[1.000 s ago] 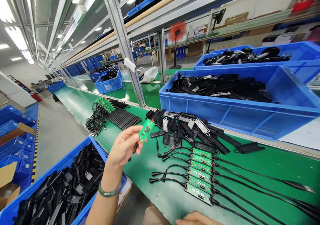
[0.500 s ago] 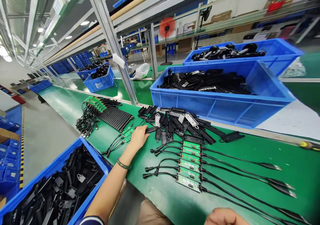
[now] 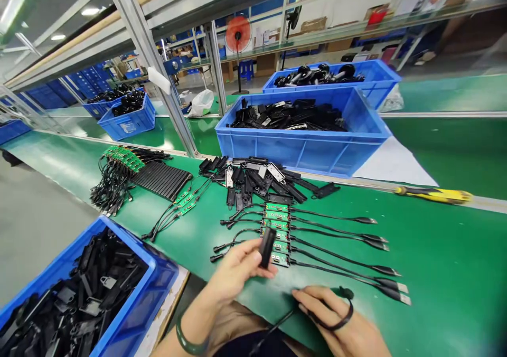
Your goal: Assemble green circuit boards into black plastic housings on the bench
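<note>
My left hand (image 3: 240, 267) pinches a black plastic casing (image 3: 268, 247), tilted upright above the green bench. Behind it lies a column of green circuit boards (image 3: 277, 215), with short connector leads to the left and USB cables (image 3: 348, 236) to the right. Near the bench's front edge, my right hand (image 3: 336, 317) has its fingers closed on a black cable (image 3: 283, 320). Part of that cable loops over the fingers and ends in a dark plug; another part runs down toward my lap. The fingers hide whatever else is in the grip.
Loose black casings (image 3: 253, 180) are heaped before a blue bin (image 3: 297, 153). Left of them are lined-up casings (image 3: 162, 180) and bundled boards (image 3: 122, 159). Another blue bin (image 3: 148, 280) stands front left. A yellow screwdriver (image 3: 435, 194) lies at the right.
My left hand has come from the left boards by the heap to the front middle with a black casing. My right hand has come further into view, holding a cable. The view has turned right.
</note>
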The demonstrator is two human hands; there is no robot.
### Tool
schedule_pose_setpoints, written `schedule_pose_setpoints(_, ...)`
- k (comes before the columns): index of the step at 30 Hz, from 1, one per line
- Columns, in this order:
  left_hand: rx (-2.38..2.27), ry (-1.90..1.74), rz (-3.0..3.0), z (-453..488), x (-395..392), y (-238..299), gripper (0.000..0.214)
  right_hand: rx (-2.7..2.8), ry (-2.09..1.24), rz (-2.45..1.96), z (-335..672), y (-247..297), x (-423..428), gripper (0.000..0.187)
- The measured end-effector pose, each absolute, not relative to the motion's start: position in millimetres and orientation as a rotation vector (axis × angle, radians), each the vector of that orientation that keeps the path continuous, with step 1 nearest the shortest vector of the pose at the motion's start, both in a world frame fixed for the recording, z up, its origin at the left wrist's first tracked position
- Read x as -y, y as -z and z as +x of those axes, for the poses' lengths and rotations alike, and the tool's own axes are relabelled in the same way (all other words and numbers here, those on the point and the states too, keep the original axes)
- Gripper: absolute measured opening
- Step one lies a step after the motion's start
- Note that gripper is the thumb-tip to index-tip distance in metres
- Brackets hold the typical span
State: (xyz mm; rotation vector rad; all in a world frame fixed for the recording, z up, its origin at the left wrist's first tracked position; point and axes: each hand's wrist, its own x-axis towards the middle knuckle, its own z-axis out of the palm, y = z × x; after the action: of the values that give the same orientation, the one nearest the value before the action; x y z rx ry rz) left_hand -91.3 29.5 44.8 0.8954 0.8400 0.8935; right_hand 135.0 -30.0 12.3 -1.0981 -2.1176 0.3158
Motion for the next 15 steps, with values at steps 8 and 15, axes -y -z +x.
schedule_pose_setpoints(8, -0.668, -0.751, 0.719, -66, 5, -34, 0.043, 1.613, -0.507, -1.232, 118, -53, 30, 0.022)
schedule_pose_setpoints(15, -0.586, -0.712, 0.601, -65, 25, -28, 0.043, 1.400, -0.730, -1.233, 102, -55, 30, 0.027)
